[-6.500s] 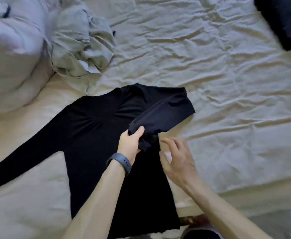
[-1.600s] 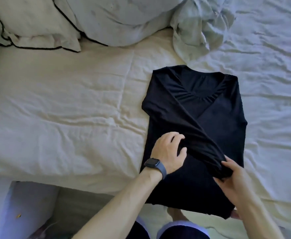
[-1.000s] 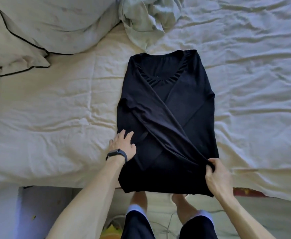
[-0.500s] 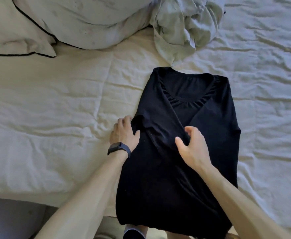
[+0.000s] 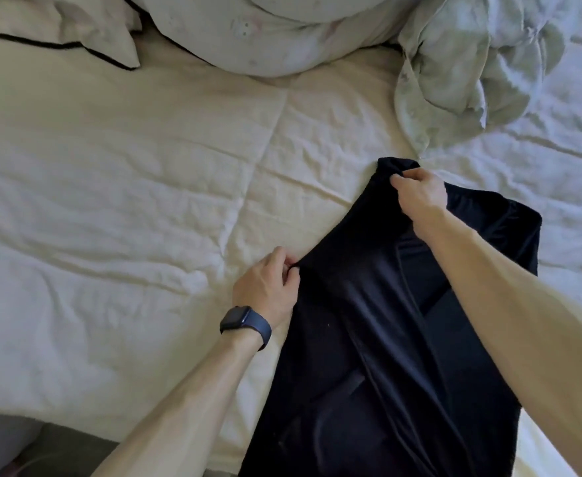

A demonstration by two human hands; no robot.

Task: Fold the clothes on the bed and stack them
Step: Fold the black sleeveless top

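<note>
- Black long-sleeved shirt [image 5: 368,356] lies on the cream bed [image 5: 145,166], at its near right side, with folds of its own cloth laid across its front.
- Left grip [image 5: 265,287], a dark watch [image 5: 245,321] on its wrist, is closed, its curled fingers pinching the shirt's left edge.
- Right grip [image 5: 420,192] is closed too, pinching the shirt's far left corner.
- Crumpled pale green garment [image 5: 472,63] lies just beyond the shirt, beside a pillow [image 5: 265,29].
</note>
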